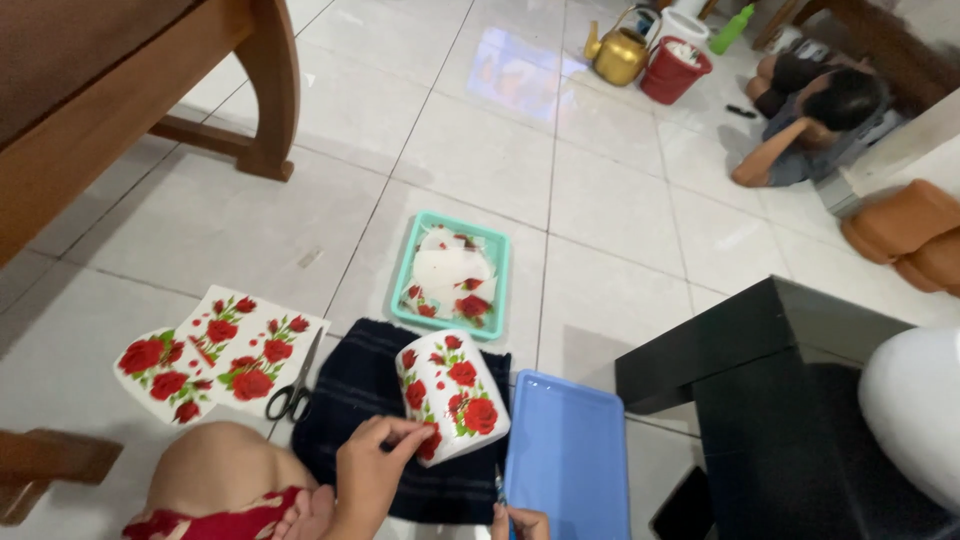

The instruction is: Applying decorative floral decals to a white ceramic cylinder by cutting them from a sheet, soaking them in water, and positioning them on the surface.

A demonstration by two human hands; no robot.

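Observation:
A white mug (450,395) covered with red rose decals lies on its side over a dark blue cloth (365,400). My left hand (372,470) pinches the mug's lower edge near a rose with thumb and fingers. At the bottom edge of the view, my right hand (518,522) grips a thin blue-tipped tool (499,487) that points up toward the mug; the hand is mostly cut off.
A teal tray (404,268) holds wet decal pieces. Sheets of rose decals (215,352) and black scissors (296,382) lie left of the cloth. A blue tray (570,455) and a black low table (790,400) are on the right. Another person (815,120) crouches far right near a gold kettle (618,52) and red bucket (674,70).

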